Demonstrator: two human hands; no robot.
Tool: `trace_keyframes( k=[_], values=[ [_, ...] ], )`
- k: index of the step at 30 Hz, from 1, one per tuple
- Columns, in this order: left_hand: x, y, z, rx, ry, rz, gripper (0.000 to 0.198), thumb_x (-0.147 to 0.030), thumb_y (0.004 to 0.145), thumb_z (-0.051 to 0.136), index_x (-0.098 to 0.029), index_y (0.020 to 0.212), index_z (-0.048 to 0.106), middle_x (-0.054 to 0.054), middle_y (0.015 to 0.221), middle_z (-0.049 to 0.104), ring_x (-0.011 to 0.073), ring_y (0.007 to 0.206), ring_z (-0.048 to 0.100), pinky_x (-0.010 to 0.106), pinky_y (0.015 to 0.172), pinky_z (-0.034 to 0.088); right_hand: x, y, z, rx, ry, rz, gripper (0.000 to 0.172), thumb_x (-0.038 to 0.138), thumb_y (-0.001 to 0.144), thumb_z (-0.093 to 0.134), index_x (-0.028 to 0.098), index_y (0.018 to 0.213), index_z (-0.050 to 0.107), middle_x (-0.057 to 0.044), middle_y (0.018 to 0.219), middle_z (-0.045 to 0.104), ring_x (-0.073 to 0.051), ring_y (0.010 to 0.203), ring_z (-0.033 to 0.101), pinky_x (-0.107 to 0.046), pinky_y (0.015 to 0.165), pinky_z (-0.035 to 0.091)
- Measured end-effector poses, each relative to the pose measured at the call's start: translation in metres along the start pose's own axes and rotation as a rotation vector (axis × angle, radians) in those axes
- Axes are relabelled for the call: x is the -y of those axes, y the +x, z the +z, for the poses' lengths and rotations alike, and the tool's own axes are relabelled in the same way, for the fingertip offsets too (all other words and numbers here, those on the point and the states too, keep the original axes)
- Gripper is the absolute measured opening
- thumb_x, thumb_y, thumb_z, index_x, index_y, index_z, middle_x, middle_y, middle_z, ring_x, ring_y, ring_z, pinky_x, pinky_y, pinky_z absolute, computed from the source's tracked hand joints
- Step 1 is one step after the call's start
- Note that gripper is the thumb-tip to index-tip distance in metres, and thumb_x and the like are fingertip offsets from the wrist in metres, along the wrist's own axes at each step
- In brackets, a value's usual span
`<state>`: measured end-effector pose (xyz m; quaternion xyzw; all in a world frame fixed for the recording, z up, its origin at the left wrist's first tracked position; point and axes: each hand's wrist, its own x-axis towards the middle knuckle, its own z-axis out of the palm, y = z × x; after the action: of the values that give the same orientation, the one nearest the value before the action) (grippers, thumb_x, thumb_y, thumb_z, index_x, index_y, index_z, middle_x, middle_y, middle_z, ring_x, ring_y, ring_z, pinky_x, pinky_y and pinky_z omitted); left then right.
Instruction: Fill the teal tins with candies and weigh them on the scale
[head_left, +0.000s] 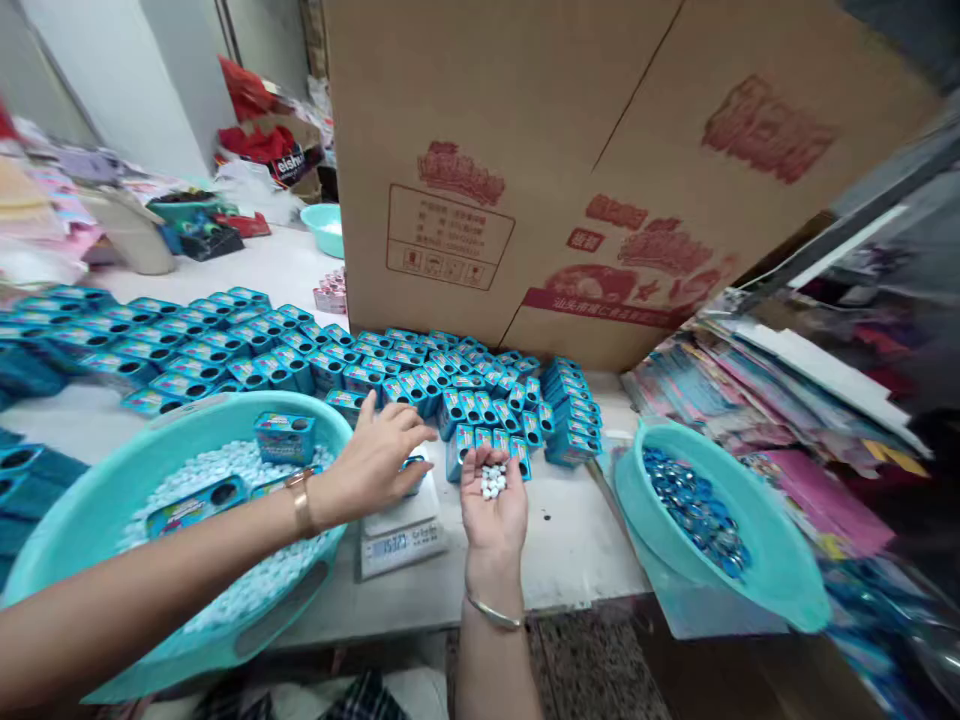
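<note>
My left hand, a bracelet on its wrist, reaches over a small white digital scale with its fingers spread. Under those fingers a small blue box stands on the scale, mostly hidden; whether the fingers touch it is unclear. My right hand is palm up and cupped, bearing a small heap of white candies. Beneath my left forearm is a large turquoise basin full of white candies. Blue boxes with round dark openings, one standing and others lying, rest on them.
Rows of blue boxes spread across the table. A tall cardboard carton stands behind them. At right, a turquoise basin holds shiny blue pieces, beside stacked printed sheets. Bags and another basin are at back left.
</note>
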<state>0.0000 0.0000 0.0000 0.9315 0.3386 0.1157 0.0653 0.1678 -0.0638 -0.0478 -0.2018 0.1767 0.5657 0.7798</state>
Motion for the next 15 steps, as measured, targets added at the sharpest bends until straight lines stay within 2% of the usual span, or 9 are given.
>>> trace_keyframes(
  k=[2, 4, 6, 8, 10, 12, 14, 15],
  values=[
    [0.010, -0.004, 0.018, 0.048, 0.051, -0.022, 0.053, -0.044, 0.073, 0.062, -0.021, 0.120, 0.049, 0.011, 0.116, 0.057, 0.0343, 0.122, 0.039, 0.063, 0.104, 0.006, 0.001, 0.000, 0.000, 0.007, 0.008, -0.026, 0.028, 0.030, 0.090, 0.043, 0.018, 0.070, 0.056, 0.004, 0.059, 0.060, -0.009, 0.065, 0.062, -0.027, 0.071, 0.055],
    [0.017, -0.008, 0.033, 0.088, 0.069, -0.028, 0.055, -0.044, 0.069, 0.066, -0.017, 0.116, 0.053, 0.014, 0.111, 0.059, 0.0360, 0.117, 0.043, 0.063, 0.103, 0.007, 0.006, -0.002, -0.002, 0.006, 0.017, -0.049, 0.028, 0.030, 0.090, 0.043, 0.018, 0.069, 0.056, 0.004, 0.058, 0.059, -0.008, 0.062, 0.061, -0.025, 0.068, 0.055],
    [0.018, -0.009, 0.040, 0.133, 0.056, -0.016, 0.037, -0.040, 0.074, 0.061, -0.017, 0.102, 0.059, 0.011, 0.099, 0.063, 0.0319, 0.104, 0.053, 0.063, 0.103, 0.009, 0.016, -0.005, -0.007, -0.007, 0.030, -0.070, 0.026, 0.028, 0.090, 0.043, 0.018, 0.070, 0.057, 0.004, 0.058, 0.058, -0.008, 0.061, 0.061, -0.025, 0.066, 0.055],
    [0.010, -0.004, 0.036, 0.128, 0.009, 0.030, 0.024, -0.036, 0.078, 0.056, -0.019, 0.093, 0.060, 0.007, 0.089, 0.064, 0.0271, 0.093, 0.058, 0.062, 0.103, 0.009, 0.034, -0.011, -0.014, -0.014, 0.050, -0.105, 0.023, 0.027, 0.089, 0.045, 0.018, 0.072, 0.057, 0.004, 0.059, 0.058, -0.008, 0.062, 0.061, -0.024, 0.065, 0.054],
    [-0.008, 0.010, 0.023, 0.081, -0.057, 0.109, 0.021, -0.038, 0.078, 0.056, -0.021, 0.090, 0.059, 0.004, 0.086, 0.064, 0.0251, 0.090, 0.058, 0.061, 0.104, 0.007, 0.058, -0.022, -0.025, -0.003, 0.078, -0.175, 0.019, 0.026, 0.087, 0.049, 0.017, 0.073, 0.058, 0.004, 0.060, 0.058, -0.007, 0.062, 0.060, -0.024, 0.065, 0.054],
    [-0.038, 0.033, 0.009, 0.025, -0.122, 0.206, 0.026, -0.043, 0.079, 0.056, -0.022, 0.094, 0.058, 0.003, 0.089, 0.065, 0.0243, 0.092, 0.058, 0.059, 0.105, 0.007, 0.085, -0.034, -0.036, 0.019, 0.099, -0.273, 0.014, 0.025, 0.084, 0.054, 0.017, 0.074, 0.058, 0.004, 0.061, 0.057, -0.007, 0.063, 0.060, -0.023, 0.066, 0.055],
    [-0.074, 0.064, 0.008, -0.019, -0.160, 0.311, 0.032, -0.044, 0.079, 0.055, -0.022, 0.102, 0.056, 0.004, 0.093, 0.065, 0.0238, 0.093, 0.058, 0.058, 0.106, 0.007, 0.113, -0.048, -0.047, 0.035, 0.105, -0.389, 0.009, 0.023, 0.081, 0.059, 0.017, 0.074, 0.058, 0.005, 0.062, 0.057, -0.007, 0.063, 0.059, -0.023, 0.066, 0.055],
    [-0.093, 0.082, 0.013, -0.030, -0.162, 0.367, 0.032, -0.043, 0.080, 0.054, -0.022, 0.105, 0.055, 0.004, 0.093, 0.065, 0.0237, 0.093, 0.057, 0.057, 0.106, 0.007, 0.126, -0.054, -0.053, 0.035, 0.107, -0.446, 0.008, 0.022, 0.080, 0.061, 0.017, 0.075, 0.058, 0.005, 0.062, 0.056, -0.007, 0.064, 0.059, -0.023, 0.065, 0.055]
  ],
)
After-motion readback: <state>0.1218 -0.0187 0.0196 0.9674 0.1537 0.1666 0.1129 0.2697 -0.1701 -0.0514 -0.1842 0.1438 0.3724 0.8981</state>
